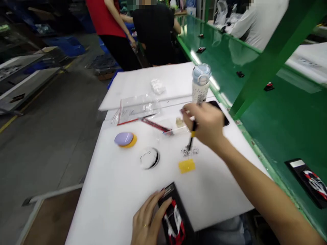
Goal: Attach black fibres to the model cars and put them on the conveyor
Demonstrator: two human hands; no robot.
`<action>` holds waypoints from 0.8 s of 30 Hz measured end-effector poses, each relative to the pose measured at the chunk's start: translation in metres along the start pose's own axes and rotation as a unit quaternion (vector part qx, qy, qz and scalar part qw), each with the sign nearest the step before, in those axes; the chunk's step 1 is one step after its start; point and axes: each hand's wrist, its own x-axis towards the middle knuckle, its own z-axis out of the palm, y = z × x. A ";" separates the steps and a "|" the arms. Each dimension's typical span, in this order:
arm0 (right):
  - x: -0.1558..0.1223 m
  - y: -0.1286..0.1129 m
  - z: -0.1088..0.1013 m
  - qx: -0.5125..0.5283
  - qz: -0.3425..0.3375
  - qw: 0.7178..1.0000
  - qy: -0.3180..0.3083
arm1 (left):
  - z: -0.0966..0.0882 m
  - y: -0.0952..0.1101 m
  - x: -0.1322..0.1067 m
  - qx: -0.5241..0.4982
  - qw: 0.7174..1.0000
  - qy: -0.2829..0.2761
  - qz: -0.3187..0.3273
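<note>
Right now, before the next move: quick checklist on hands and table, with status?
1. Black stick gripped by the right hand: ok.
2. Stick tip touching the white table: cannot tell; it points down at the black marks.
3. Black box steadied: ok; the left hand has its fingers on it.
4. Yellow piece off the box: ok; it lies apart, between the box and the marks.
5. Bottle upright: ok.
6. Bottle well away from the right hand: not ok; it looks close behind, so a knock seems possible.
</note>
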 end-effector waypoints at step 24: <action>-0.174 -0.039 0.020 0.530 0.289 0.797 0.017 | -0.012 0.029 0.026 -0.106 0.993 0.054 0.000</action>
